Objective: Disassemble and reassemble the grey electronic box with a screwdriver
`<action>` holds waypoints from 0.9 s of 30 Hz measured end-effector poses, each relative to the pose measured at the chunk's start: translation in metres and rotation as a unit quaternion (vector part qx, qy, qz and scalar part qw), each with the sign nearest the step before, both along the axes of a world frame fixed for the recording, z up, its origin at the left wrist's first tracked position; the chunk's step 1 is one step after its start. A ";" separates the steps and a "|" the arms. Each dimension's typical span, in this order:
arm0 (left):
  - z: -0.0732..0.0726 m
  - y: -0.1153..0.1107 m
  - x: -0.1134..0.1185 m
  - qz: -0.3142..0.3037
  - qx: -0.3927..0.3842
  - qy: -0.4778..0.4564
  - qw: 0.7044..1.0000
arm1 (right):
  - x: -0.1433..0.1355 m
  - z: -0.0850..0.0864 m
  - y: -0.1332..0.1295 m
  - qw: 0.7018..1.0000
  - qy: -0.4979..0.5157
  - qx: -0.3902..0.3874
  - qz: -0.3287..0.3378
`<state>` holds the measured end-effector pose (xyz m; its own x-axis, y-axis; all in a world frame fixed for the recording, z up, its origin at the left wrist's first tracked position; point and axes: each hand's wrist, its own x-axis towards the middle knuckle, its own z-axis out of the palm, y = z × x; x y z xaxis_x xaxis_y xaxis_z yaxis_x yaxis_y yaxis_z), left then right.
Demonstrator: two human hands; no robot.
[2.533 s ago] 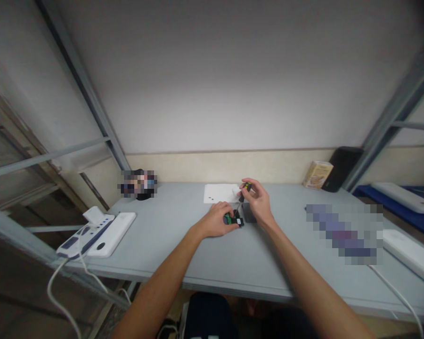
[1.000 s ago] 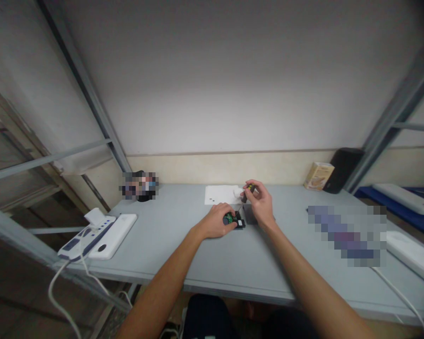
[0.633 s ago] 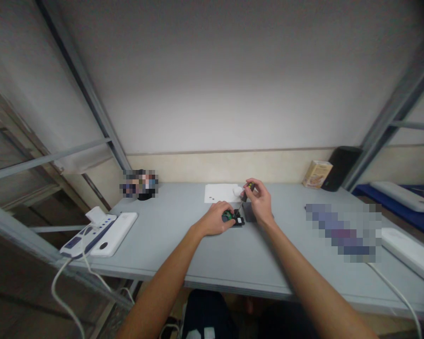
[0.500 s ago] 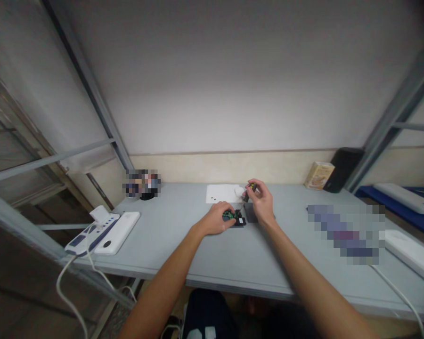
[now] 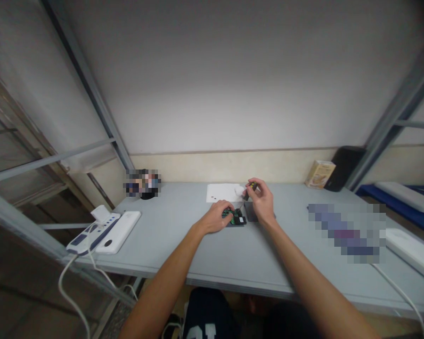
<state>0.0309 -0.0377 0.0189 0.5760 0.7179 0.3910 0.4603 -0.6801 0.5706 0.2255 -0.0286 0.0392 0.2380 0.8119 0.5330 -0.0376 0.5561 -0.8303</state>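
Slanting down and to the left, the screwdriver (image 5: pixel 246 194) points its shaft from your right hand (image 5: pixel 262 200), thumb and fingertips pinched on the handle, toward the green circuit board (image 5: pixel 235 218); tip contact is too small to tell. The board lies on the table (image 5: pixel 233 256), long axis roughly left-to-right, its left end gripped beneath your half-curled left hand (image 5: pixel 216 217).

You have dim, diffuse light: the wall (image 5: pixel 229 99) is palest low in the middle and greys upward, blackening at the top right corner. Soft shadow edges your right forearm (image 5: pixel 302 263) on the desk (image 5: pixel 169 235). The circuit board (image 5: pixel 226 213) looks blurry; mosaic blocks mask two patches.
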 end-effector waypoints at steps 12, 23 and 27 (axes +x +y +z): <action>0.000 0.002 -0.001 0.005 0.002 -0.002 1.000 | 0.000 0.004 -0.002 0.999 -0.013 0.007 0.030; -0.003 0.003 0.000 -0.002 0.023 -0.004 1.000 | -0.002 0.005 -0.004 0.999 -0.015 0.000 0.041; -0.003 0.002 0.000 -0.005 0.035 -0.004 0.999 | -0.003 0.005 -0.004 0.998 -0.009 -0.003 0.068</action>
